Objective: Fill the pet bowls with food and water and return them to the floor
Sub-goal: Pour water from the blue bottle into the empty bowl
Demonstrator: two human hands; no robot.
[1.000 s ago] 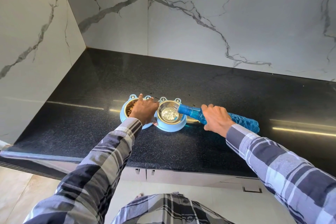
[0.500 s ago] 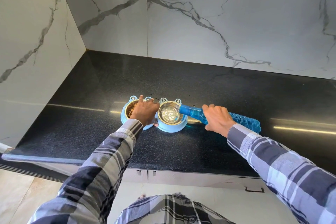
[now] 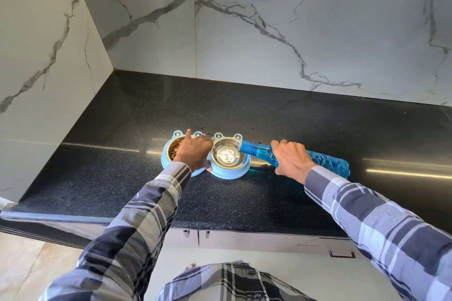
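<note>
1. My right hand [image 3: 291, 160] is wrapped around the neck end of the blue bottle [image 3: 325, 161], fingers closed over it from above.
2. The bottle lies nearly flat, just above the black counter [image 3: 122, 154]. Its long axis runs left to right: mouth to my left, base out to my right, well past my wrist.
3. The mouth sits over the right rim of the water bowl [image 3: 228, 154], and water is in the steel pan; I cannot tell how full it is.
4. My left hand [image 3: 195, 154] is pressed down across the food bowl [image 3: 175, 149], fingers spread toward the join between the two bowls. It is a flat bracing hold; whether the thumb hooks the rim I cannot tell.
5. Kibble shows in the food bowl beside my left hand, so I judge that half done.
6. Both bowls stand side by side, touching, on the counter, not yet on the floor.
7. The next move turns on that axis: the bowl lies directly left of my right grip, so to stop the pour I would swing the base down and the mouth up and back to the right.
8. The left hand is nearer the bowls and best placed to hold them steady meanwhile.
</note>
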